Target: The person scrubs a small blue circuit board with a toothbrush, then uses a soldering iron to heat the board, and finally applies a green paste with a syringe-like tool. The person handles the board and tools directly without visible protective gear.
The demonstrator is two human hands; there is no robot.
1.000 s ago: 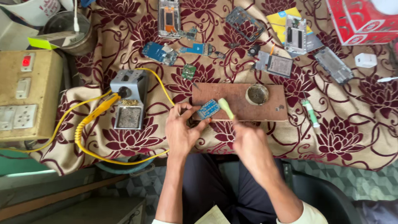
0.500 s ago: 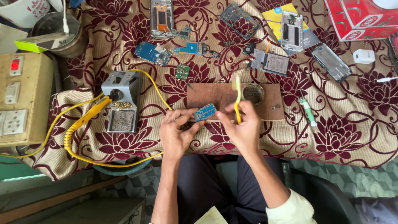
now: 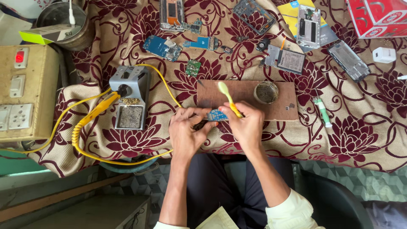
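My left hand [image 3: 186, 129] pinches a small blue circuit board [image 3: 216, 115] at the near edge of a brown wooden board [image 3: 246, 94]. In my right hand [image 3: 246, 125] is a yellow toothbrush [image 3: 227, 96], its pale green head pointing away from me over the wooden board. Both hands meet at the circuit board, which is mostly hidden by my fingers. A small round tin of dark paste [image 3: 266, 92] sits on the wooden board to the right.
A grey soldering iron stand [image 3: 130, 101] with a yellow iron [image 3: 98, 109] and coiled yellow cable lies left. Phone frames and circuit boards [image 3: 163, 46] are scattered at the back on the floral cloth. A switchboard box [image 3: 23, 91] stands far left, a red box [image 3: 377, 17] back right.
My hands have stayed at the circuit board; the toothbrush has swung from beside the board to upright and now leans left, head up. The camera has shifted a little.
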